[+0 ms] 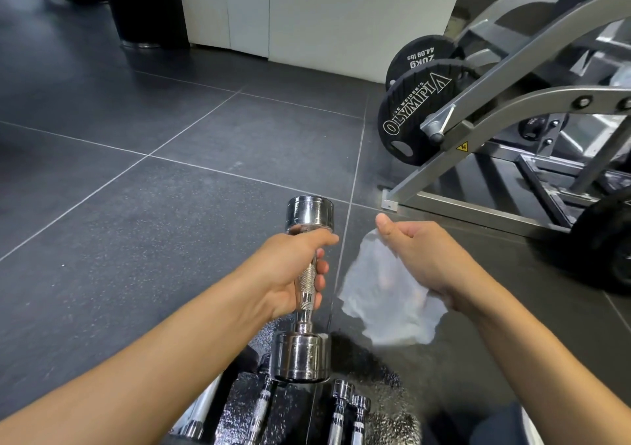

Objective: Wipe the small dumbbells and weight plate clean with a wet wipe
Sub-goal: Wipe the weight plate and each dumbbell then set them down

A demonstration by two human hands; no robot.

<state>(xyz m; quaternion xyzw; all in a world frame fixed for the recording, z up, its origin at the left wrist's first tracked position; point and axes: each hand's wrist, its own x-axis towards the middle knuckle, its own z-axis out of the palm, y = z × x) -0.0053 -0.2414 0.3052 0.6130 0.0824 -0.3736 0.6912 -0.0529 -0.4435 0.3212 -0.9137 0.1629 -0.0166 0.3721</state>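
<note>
A dark tiled floor (136,171) with pale grout lines fills most of the scene. At the far right stands a grey steel weight machine (512,110), and two black plates (415,103) hang on its left side. The nearer plate reads "OLYMPIA" with "WEIDER'S" above it; the farther one reads "20KG" and "44.09 lbs". A yellow warning sticker (463,146) sits on the frame.

Near the centre, the left hand (290,274) holds a chrome dumbbell (307,294) upright above the floor, fingers clamped around its knurled handle. Its round ends are bright and mirror-like, one far, one near. Just to its right, apart from it, the right hand (420,257) grips a white wet wipe (386,304), thumb raised and fingers closed on the crumpled, slightly blurred sheet. At the near edge, smaller chrome dumbbells (345,410) lie on the floor.
</note>
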